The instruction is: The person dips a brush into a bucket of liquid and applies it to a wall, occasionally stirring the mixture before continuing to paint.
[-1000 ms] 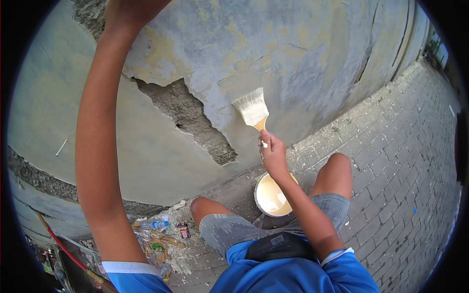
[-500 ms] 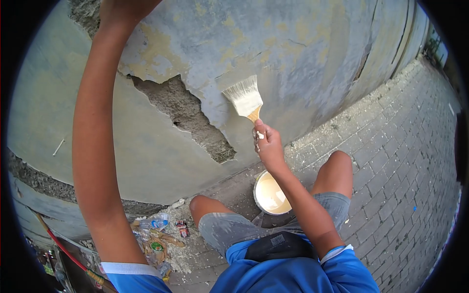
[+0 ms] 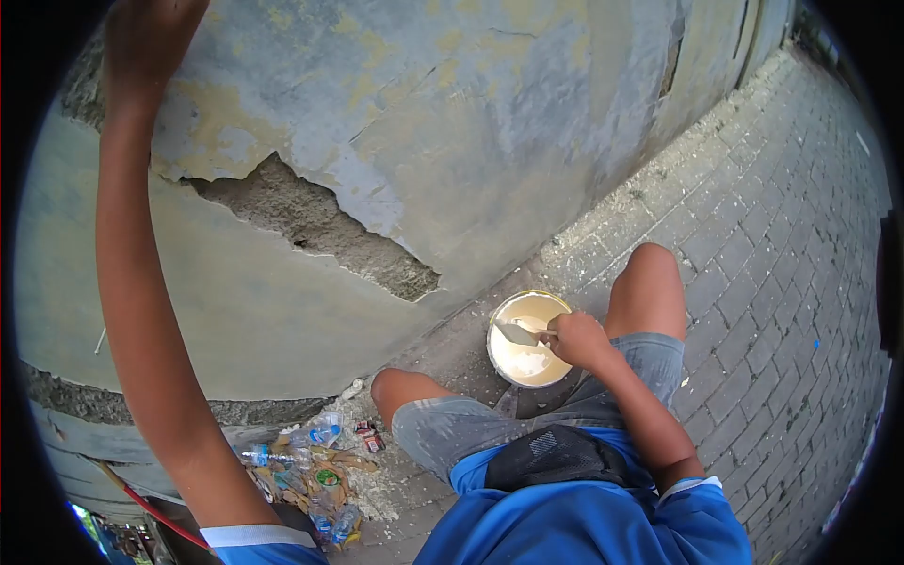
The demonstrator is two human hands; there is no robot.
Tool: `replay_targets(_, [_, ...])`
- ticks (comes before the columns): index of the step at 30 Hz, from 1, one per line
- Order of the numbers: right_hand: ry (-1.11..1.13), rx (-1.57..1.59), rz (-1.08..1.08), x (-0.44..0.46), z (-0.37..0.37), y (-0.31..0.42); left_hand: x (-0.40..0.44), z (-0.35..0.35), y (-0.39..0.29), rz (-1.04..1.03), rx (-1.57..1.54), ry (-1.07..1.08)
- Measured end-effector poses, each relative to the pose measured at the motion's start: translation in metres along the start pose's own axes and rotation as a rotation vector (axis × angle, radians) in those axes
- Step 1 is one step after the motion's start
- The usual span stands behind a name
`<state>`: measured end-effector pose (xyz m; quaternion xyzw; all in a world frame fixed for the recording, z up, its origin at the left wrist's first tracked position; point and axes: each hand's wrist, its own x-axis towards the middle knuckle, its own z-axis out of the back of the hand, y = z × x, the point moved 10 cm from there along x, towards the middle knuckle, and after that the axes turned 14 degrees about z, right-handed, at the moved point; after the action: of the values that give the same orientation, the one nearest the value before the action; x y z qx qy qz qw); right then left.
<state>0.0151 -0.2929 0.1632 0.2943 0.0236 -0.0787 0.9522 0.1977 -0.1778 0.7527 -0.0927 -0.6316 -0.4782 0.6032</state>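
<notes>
My right hand point(image 3: 576, 339) is closed round the handle of the paintbrush point(image 3: 516, 333), whose bristles are over or in the cream paint inside the bucket point(image 3: 494, 350). The bucket stands on the ground between my knees. High at the upper left, my left hand point(image 3: 155, 33) is raised against the wall point(image 3: 452, 188); its fingers are cut off by the frame edge. In the wall, a jagged patch of broken plaster point(image 3: 311, 215) shows rough grey material.
Plastic bottles point(image 3: 325, 433), a small red packet point(image 3: 369, 437) and dry leaves lie by the wall's foot at lower left. A red pole point(image 3: 165, 518) is at the lower left. Brick paving point(image 3: 753, 311) extends to the right.
My right hand has brought the paintbrush down from the wall to the bucket. The view has shifted, so the wall and my left arm appear further left.
</notes>
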Motion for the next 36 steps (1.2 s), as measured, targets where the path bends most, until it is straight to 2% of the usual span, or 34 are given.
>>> replay_targets(1, [0.065, -0.092, -0.017, 0.001, -0.008, -0.002, -0.002, -0.007, 0.024, 0.113, 0.011, -0.022])
replay_targets(3, [0.168, -0.175, 0.031, 0.016, -0.04, -0.001, -0.003, -0.006, 0.029, 0.189, 0.073, -0.017])
replay_targets(5, [0.239, -0.215, 0.065, 0.03, -0.082, -0.003, -0.004, -0.018, 0.05, 0.173, 0.201, 0.0])
replay_targets(7, [0.281, -0.213, 0.084, 0.038, -0.123, -0.005, -0.004, -0.009, 0.013, 0.003, 0.04, -0.011])
replay_targets(8, [0.303, -0.19, 0.063, 0.038, -0.136, -0.01, -0.002, -0.024, 0.04, 0.003, 0.134, 0.094])
replay_targets(10, [0.342, -0.151, 0.033, 0.041, -0.156, -0.016, 0.006, -0.028, 0.061, -0.081, 0.161, 0.106])
replay_targets(13, [0.337, -0.152, 0.021, 0.05, -0.166, -0.026, 0.003, -0.033, 0.074, 0.001, 0.207, 0.154])
replay_targets(15, [0.3, -0.189, 0.034, 0.052, -0.16, -0.028, 0.004, -0.034, 0.079, 0.017, 0.235, 0.174])
replay_targets(19, [0.316, -0.151, 0.026, 0.052, -0.134, -0.012, 0.011, -0.033, 0.074, -0.098, 0.311, 0.165])
replay_targets(25, [0.249, -0.097, 0.01, 0.04, -0.079, -0.014, 0.003, -0.037, 0.084, 0.003, 0.29, 0.186])
replay_targets(30, [0.118, -0.029, -0.014, 0.025, -0.046, -0.026, 0.003, -0.04, 0.09, -0.022, 0.298, 0.193])
replay_targets(36, [0.018, -0.137, -0.051, 0.01, -0.037, -0.037, -0.005, -0.037, 0.08, -0.069, 0.28, 0.172])
